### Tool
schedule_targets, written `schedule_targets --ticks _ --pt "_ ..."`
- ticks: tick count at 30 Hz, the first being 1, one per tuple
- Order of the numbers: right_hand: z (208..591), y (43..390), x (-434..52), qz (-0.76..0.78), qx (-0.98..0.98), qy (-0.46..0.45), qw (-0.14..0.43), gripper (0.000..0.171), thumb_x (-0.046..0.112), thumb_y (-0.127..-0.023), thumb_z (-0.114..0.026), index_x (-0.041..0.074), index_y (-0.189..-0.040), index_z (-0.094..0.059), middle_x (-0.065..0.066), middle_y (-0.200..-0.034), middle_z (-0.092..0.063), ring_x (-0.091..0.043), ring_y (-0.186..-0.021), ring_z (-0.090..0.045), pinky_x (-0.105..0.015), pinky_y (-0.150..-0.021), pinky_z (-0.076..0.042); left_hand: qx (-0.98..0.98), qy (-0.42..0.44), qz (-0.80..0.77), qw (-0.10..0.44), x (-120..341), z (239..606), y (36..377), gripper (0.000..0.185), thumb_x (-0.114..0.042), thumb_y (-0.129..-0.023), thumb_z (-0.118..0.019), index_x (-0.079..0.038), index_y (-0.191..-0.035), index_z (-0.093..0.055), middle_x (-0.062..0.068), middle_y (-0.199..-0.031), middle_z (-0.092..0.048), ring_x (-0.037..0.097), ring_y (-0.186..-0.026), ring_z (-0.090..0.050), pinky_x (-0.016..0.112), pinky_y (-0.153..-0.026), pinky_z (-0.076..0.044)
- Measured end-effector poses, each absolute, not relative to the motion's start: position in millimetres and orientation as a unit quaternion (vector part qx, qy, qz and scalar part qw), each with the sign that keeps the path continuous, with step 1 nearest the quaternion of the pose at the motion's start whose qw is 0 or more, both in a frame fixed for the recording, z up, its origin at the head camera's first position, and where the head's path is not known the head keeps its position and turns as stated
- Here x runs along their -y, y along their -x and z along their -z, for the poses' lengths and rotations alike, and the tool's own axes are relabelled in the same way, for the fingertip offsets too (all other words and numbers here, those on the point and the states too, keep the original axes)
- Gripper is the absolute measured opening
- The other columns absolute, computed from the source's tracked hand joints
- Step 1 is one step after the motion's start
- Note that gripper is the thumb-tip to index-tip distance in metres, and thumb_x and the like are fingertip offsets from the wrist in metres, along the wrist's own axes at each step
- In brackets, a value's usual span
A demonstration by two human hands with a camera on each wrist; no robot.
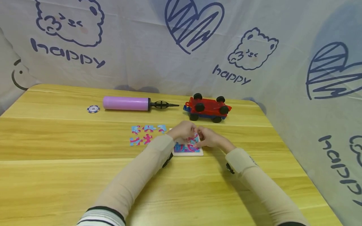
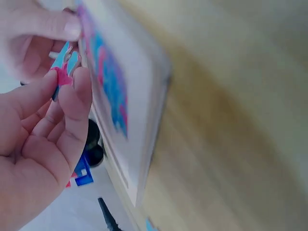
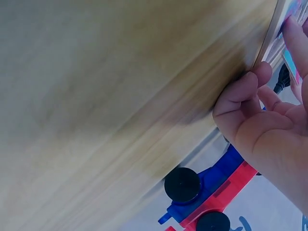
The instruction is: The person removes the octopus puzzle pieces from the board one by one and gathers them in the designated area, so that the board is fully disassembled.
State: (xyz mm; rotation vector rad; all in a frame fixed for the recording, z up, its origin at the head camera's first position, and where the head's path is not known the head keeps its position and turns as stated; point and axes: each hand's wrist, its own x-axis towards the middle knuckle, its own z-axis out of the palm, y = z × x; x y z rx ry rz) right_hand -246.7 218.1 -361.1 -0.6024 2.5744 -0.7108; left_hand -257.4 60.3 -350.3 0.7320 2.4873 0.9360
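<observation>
A wooden jigsaw board with a pale frame lies on the table, its lower part filled with blue, purple and pink pieces. Over its upper part, my left hand pinches a blue-and-pink puzzle piece between thumb and fingertips, tilted up off the board. At the board's right side, my right hand holds the edge; its thumb lies on the picture and curled fingers touch the rim. Left of the board, several loose puzzle pieces lie in two rows.
Behind the board an upside-down red and blue toy vehicle shows its black wheels. A purple hand pump with a black nozzle lies to its left, beside a blue-and-white poker chip. A printed white cloth hangs behind the table.
</observation>
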Motion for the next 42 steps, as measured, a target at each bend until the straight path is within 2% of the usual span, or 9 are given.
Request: schedule_targets --ticks 6,12,19,21,28,35,42 --pt "357.7 246.8 -216.9 0.248 -0.924 0.213 0.199 0.029 0.009 -0.078 -0.069 -0.002 -0.09 -0.045 -0.008 -0.075 -0.047 -0.016 -0.066 -0.039 -0.024 -0.057 -0.035 -0.898 -0.244 -0.323 0.17 -57.1 346.0 261.6 0.003 -0.002 -0.084 -0.058 0.0 -0.084 -0.061 0.004 -0.073 -0.053 0.007 -0.048 -0.044 0.016 -0.045 -0.037" --pt "356.5 246.0 -217.3 0.24 -0.926 0.212 0.197 0.03 0.011 -0.078 -0.069 -0.002 -0.091 -0.045 -0.008 -0.075 -0.046 -0.016 -0.066 -0.038 -0.025 -0.058 -0.034 -0.894 -0.259 -0.333 0.153 -50.6 344.0 261.8 0.004 -0.002 -0.082 -0.061 0.001 -0.084 -0.063 0.004 -0.073 -0.056 0.008 -0.054 -0.046 0.016 -0.05 -0.038" --pt "358.3 246.0 -217.6 0.238 -0.929 0.2 0.203 0.044 0.012 -0.079 -0.068 -0.006 -0.11 -0.043 -0.009 -0.079 -0.045 -0.018 -0.071 -0.04 -0.025 -0.062 -0.035 -0.889 -0.252 -0.346 0.162 -36.1 345.0 263.1 0.005 -0.005 -0.082 -0.062 0.0 -0.083 -0.063 0.005 -0.072 -0.059 0.012 -0.055 -0.051 0.018 -0.052 -0.04" --pt "358.3 245.8 -217.3 0.237 -0.929 0.198 0.204 0.044 0.012 -0.079 -0.069 -0.006 -0.11 -0.043 -0.009 -0.079 -0.044 -0.019 -0.072 -0.039 -0.025 -0.062 -0.035 -0.887 -0.246 -0.352 0.168 -31.9 345.3 263.7 0.004 -0.005 -0.083 -0.062 0.0 -0.083 -0.063 0.005 -0.07 -0.06 0.013 -0.055 -0.052 0.019 -0.052 -0.04" --pt "358.7 245.0 -216.4 0.241 -0.929 0.197 0.2 0.044 0.012 -0.078 -0.07 -0.005 -0.108 -0.043 -0.008 -0.079 -0.043 -0.019 -0.073 -0.039 -0.026 -0.064 -0.035 -0.887 -0.245 -0.358 0.157 -16.1 344.9 263.3 0.004 -0.005 -0.081 -0.064 -0.001 -0.081 -0.064 0.004 -0.07 -0.06 0.013 -0.062 -0.051 0.023 -0.064 -0.044" --pt "360.7 246.1 -217.4 0.25 -0.925 0.209 0.196 0.043 0.011 -0.078 -0.07 -0.005 -0.107 -0.043 -0.007 -0.078 -0.042 -0.018 -0.072 -0.038 -0.026 -0.062 -0.034 -0.889 -0.221 -0.368 0.157 0.9 344.4 261.4 0.007 -0.007 -0.079 -0.066 0.0 -0.083 -0.066 0.005 -0.073 -0.062 0.013 -0.064 -0.052 0.022 -0.061 -0.045" --pt "360.2 244.3 -217.5 0.249 -0.925 0.214 0.193 0.049 0.012 -0.078 -0.069 -0.008 -0.114 -0.043 -0.008 -0.078 -0.043 -0.018 -0.071 -0.038 -0.026 -0.063 -0.034 -0.887 -0.198 -0.384 0.162 18.0 340.9 256.2 0.009 -0.007 -0.077 -0.069 0.0 -0.082 -0.069 0.005 -0.073 -0.064 0.013 -0.062 -0.057 0.023 -0.061 -0.048"
